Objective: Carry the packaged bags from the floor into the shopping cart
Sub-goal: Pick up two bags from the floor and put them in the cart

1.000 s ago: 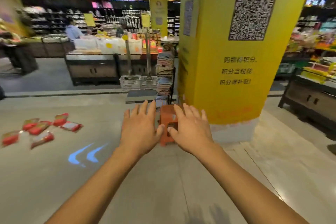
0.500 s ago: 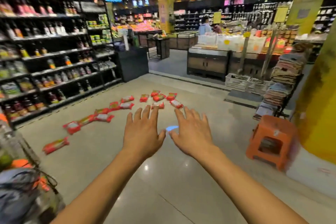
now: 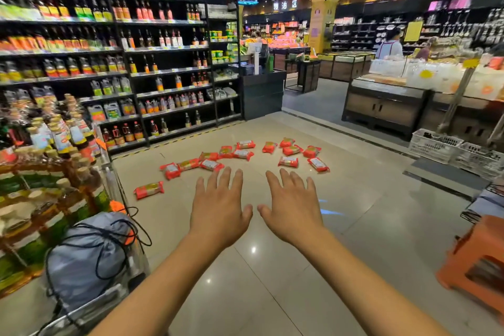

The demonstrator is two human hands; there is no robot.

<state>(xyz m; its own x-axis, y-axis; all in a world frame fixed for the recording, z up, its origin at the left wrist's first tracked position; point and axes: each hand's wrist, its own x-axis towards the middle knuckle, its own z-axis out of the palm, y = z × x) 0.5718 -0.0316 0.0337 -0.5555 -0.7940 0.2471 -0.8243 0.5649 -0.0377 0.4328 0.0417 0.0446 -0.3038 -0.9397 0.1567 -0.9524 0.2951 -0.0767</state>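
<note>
Two bare hands held out at frame centre, left hand [image 3: 219, 207] and right hand [image 3: 293, 207], with fingers [image 3: 227, 181] straight and spread apart, holding nothing; red packaged bags [image 3: 242, 154] lie scattered on the tiled floor [image 3: 272, 281] just above them; lower left, a grey drawstring bag [image 3: 87, 259] sits in the shopping cart [image 3: 81, 312].

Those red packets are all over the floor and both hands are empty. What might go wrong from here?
The red packets lie scattered across a glossy floor; someone stepping among them might slip on one. The shopping cart already holds a grey drawstring bag, so packets dropped in might slide off it. Stacked bottles stand beside the cart; a careless swing might topple them.
</note>
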